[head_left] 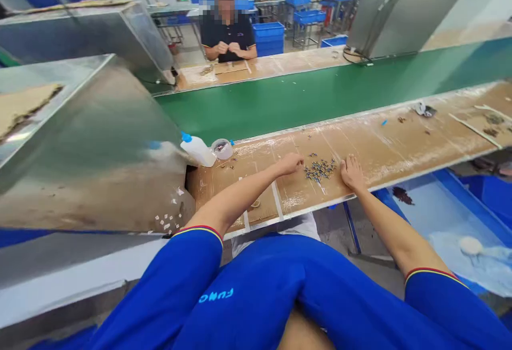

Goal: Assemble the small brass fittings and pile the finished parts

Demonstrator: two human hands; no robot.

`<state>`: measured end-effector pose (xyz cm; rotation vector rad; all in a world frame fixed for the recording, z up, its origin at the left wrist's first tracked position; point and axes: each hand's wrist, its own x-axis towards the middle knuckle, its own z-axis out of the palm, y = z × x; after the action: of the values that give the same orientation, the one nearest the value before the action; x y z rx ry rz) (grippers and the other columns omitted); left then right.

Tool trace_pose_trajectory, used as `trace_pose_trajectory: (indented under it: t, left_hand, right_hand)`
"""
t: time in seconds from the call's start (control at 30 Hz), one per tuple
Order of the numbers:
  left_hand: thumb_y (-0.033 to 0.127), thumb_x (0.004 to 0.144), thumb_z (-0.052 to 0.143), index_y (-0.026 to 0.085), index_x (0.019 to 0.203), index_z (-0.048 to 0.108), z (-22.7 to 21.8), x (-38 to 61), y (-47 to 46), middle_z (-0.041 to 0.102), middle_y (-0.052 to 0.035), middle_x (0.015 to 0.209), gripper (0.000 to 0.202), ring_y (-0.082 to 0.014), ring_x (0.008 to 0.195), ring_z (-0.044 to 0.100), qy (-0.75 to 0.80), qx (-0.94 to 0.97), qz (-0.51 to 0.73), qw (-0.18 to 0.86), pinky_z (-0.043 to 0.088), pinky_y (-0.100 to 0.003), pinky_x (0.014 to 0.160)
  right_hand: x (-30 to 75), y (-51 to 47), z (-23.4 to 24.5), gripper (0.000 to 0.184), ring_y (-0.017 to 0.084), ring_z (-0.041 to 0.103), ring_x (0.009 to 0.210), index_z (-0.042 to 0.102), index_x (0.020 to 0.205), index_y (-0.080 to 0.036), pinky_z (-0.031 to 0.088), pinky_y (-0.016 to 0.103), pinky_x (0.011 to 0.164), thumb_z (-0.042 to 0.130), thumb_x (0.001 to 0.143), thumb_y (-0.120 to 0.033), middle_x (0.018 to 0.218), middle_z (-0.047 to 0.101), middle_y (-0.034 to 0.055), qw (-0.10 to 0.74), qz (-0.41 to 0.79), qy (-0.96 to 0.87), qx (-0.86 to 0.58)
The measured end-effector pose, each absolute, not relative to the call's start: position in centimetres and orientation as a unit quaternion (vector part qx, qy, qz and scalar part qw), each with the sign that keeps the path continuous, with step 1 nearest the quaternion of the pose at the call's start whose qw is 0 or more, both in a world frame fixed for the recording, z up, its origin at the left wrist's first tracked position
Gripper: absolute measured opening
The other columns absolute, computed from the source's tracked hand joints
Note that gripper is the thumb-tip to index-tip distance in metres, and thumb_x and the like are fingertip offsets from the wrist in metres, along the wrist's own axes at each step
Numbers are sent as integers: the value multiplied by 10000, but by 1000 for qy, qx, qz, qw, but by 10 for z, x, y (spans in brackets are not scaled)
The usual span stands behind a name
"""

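Left grip curled, contents unclear, right grip flat, released, near tabletop edge, small parts between.

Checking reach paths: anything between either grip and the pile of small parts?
Nothing visible. The left grip is right by the left edge of the pile of small parts; the right grip rests just past its right edge, only brown worktop showing between.

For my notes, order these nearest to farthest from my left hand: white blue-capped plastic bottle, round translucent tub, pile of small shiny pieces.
From the left hand, head view:
1. Shiny pile, just right
2. Translucent tub, left
3. White bottle, farther left
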<state>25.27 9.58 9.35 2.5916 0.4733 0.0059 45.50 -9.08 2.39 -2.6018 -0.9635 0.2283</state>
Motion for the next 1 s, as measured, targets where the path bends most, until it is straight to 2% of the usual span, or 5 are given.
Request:
trace_pose_trajectory:
  t: [0.23,0.37,0.47,0.7,1.0]
  left_hand:
    - [156,927,464,119,1234,670,88,266,116,687,-163,1222,372,-267,1183,642,203,960,5,190,496,-391,1067]
    - [360,946,561,164,1450,520,83,250,127,495,-180,1517,542,-339,1423,472,208,965,-21,157,378,-460,1199]
    - [490,936,579,247,1543,416,75,249,130,309,-120,1670,674,-368,1546,294,219,963,-50,148,271,-496,1263]
    - [614,992,345,244,1635,213,65,309,153,95,-125,1726,753,-383,1592,142,320,932,-86,145,224,-571,1268]
    - [505,1033,293,146,1625,224,71,388,187,117,-139,1716,696,-371,1593,124,376,910,-67,158,161,-533,1297]
  right_hand:
    - [427,-101,-2,779,298,205,1580,206,1631,-129,238,536,1248,238,996,-580,1711,191,167,191,52,-382,-903]
    - [391,-91,-8,943,373,107,1589,131,1646,-149,171,625,1231,332,930,-728,1719,103,201,178,31,-426,-887]
    - [364,-79,-6,1052,414,16,1589,96,1650,-156,95,672,1220,439,869,-771,1723,44,210,161,24,-448,-879]
    - [342,-62,6,1143,456,-29,1576,74,1653,-169,90,754,1169,580,808,-749,1719,-24,230,168,25,-408,-897]
    - [346,-39,25,1030,453,64,1577,188,1640,-146,137,769,1156,558,854,-698,1706,68,261,172,78,-376,-907]
